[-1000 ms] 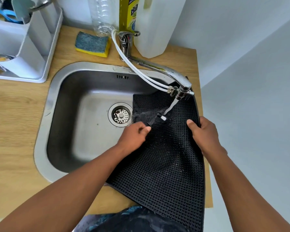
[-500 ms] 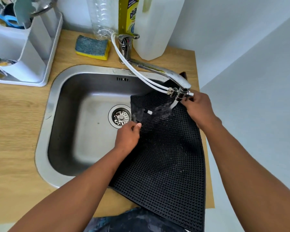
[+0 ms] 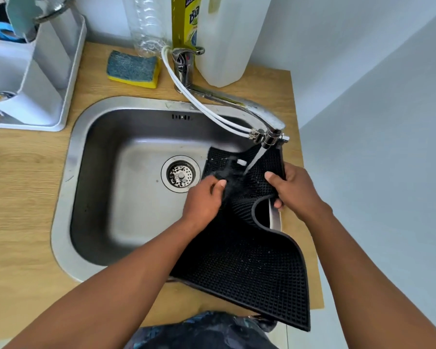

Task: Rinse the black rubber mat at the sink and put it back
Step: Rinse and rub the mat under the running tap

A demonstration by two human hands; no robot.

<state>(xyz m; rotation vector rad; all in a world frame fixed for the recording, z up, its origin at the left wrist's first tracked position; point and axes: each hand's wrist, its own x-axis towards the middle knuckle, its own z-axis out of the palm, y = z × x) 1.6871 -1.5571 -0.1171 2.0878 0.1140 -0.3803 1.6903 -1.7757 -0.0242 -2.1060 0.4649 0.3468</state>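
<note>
The black rubber mat [image 3: 247,263], studded all over, drapes from the right side of the steel sink [image 3: 136,217] over the front edge of the counter. Water runs from the faucet [image 3: 267,122] onto the mat's far end. My left hand [image 3: 204,200] grips the mat's left edge near the drain [image 3: 180,175]. At the mat's right edge, my right hand [image 3: 292,190] curls round the rubber, thumb on top, and the mat bulges into a fold between the two hands.
A blue and yellow sponge [image 3: 134,69], a clear bottle [image 3: 146,23], a yellow soap bottle [image 3: 186,18] and a white jug [image 3: 227,39] stand behind the sink. A white dish rack [image 3: 33,79] sits at the left. The counter's right edge [image 3: 310,222] ends beside the mat.
My right hand came back from the faucet tip and took the mat's right edge. The mat has bunched into a raised fold, and my left hand shifted slightly along its left edge.
</note>
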